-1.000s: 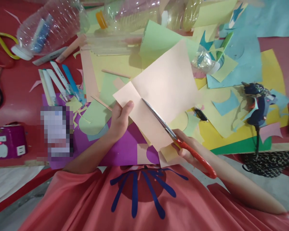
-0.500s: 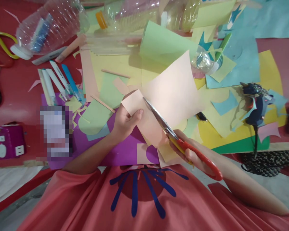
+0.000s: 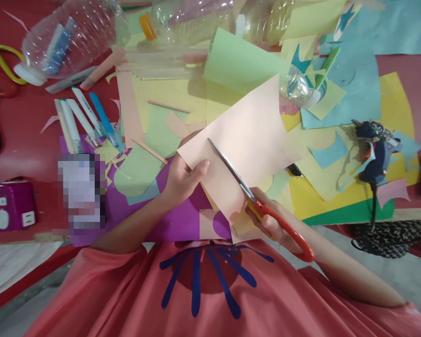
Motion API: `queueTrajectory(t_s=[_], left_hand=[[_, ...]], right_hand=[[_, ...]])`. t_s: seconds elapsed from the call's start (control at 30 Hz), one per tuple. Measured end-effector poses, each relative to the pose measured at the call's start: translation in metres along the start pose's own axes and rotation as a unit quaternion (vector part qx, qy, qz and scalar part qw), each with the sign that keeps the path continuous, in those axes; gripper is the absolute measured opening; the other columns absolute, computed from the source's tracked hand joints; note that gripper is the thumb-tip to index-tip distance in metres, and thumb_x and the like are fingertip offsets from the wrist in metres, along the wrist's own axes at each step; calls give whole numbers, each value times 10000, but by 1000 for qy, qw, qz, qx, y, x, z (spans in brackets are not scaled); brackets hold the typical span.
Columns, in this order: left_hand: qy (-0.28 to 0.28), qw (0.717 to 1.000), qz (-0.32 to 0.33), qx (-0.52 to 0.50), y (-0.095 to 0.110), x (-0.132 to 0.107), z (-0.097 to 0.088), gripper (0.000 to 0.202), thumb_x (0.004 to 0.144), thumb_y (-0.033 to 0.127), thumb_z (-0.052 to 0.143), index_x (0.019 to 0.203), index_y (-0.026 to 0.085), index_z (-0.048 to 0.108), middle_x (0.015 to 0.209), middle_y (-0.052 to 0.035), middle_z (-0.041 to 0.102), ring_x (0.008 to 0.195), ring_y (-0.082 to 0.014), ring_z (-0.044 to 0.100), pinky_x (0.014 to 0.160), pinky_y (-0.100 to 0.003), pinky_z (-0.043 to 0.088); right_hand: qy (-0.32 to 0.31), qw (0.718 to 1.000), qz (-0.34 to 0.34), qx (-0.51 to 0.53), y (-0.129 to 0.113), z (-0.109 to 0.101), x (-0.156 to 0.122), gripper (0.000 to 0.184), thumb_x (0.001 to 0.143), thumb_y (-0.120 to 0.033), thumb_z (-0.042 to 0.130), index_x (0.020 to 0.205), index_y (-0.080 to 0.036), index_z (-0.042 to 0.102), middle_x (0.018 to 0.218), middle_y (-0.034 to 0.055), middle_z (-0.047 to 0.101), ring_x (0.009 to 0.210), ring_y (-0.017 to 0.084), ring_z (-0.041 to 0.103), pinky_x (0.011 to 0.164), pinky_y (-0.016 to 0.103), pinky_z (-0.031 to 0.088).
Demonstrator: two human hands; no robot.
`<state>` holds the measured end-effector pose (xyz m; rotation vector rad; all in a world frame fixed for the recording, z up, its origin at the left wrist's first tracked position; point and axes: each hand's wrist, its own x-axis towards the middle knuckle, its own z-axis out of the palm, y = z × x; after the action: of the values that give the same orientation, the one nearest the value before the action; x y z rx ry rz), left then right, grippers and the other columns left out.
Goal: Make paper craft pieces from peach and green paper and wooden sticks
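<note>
My left hand [image 3: 184, 180] pinches the left part of a pale peach paper sheet [image 3: 252, 135], thumb on top, holding it up over the table. In my right hand [image 3: 268, 220] are scissors [image 3: 245, 189] with orange-red handles. Their steel blades lie nearly closed along a cut that runs up through the sheet. The tip points up and left, near my left thumb. A purple sheet [image 3: 182, 220] lies flat under both hands.
Coloured paper scraps cover the red table [image 3: 24, 131]. Clear plastic bottles [image 3: 70, 40] lie at the back. Markers [image 3: 87, 117] sit at the left beside a purple box [image 3: 9, 206]. A dark blue glue gun [image 3: 373, 150] rests at the right, its cord hanging over the edge.
The scissor blades opened, then closed further along the cut. My left hand shifted its grip right, and the strip it holds flattened against the sheet.
</note>
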<state>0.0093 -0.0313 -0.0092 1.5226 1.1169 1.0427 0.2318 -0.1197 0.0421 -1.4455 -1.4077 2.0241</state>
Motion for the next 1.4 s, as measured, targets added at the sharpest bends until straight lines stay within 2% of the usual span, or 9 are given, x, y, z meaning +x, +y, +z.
queueTrajectory(t_s=[0.2,0.43,0.57,0.77,0.97,1.13,1.3,1.4], left_hand=[[-2,1000,0,-9,0,1,-2,538,863,581,563,1219,180,608,1101,-108,719,1062,-232,680,926,-350,570],[6,1000,-10,-29,-1,1,0,494,841,587,595,1122,184,640,1020,-86,714,1017,-218,679,884,-328,570],[40,997,-34,-50,-11,0,-2,470,832,623,583,1021,198,651,922,-52,700,862,-182,680,732,-288,569],[94,986,-117,-73,-15,0,-5,439,790,627,630,685,202,594,588,17,520,552,-119,556,519,-247,475],[124,975,-160,-89,-5,1,-3,423,713,538,743,580,182,554,555,33,437,514,-74,443,474,-200,408],[101,972,-202,-61,6,0,-1,386,696,460,733,552,182,507,524,43,380,496,-69,389,448,-195,362],[76,972,-219,-46,13,2,1,413,683,458,698,532,195,419,519,51,334,493,-62,330,436,-199,299],[57,973,-218,-44,12,2,0,442,692,500,685,537,200,399,525,49,325,492,-64,315,428,-210,276]], right_hand=[[17,1000,-8,-6,1,1,3,722,741,-870,395,1065,-228,460,761,-20,470,664,131,463,577,250,360],[55,995,-48,-71,4,5,5,752,767,-865,349,1100,-202,467,653,-43,473,558,121,434,529,259,337],[52,993,-44,-99,2,5,4,784,772,-873,292,1124,-199,480,674,-30,503,558,126,453,523,262,343],[30,992,-55,-113,-3,2,2,798,790,-861,288,1171,-185,477,661,-30,501,547,132,462,519,267,353],[1,996,-31,-79,-9,-2,-1,779,795,-852,308,1172,-191,472,768,4,522,614,127,470,533,255,363],[-18,999,-3,-27,-9,-1,1,758,790,-848,341,1174,-201,441,831,14,507,623,113,433,514,236,353],[5,1000,19,-7,-5,2,5,760,753,-871,371,1119,-208,441,703,-44,410,513,81,320,440,221,251],[-1,1000,16,-5,-5,3,7,733,774,-852,374,1119,-207,426,640,-73,357,479,79,285,431,225,233]])
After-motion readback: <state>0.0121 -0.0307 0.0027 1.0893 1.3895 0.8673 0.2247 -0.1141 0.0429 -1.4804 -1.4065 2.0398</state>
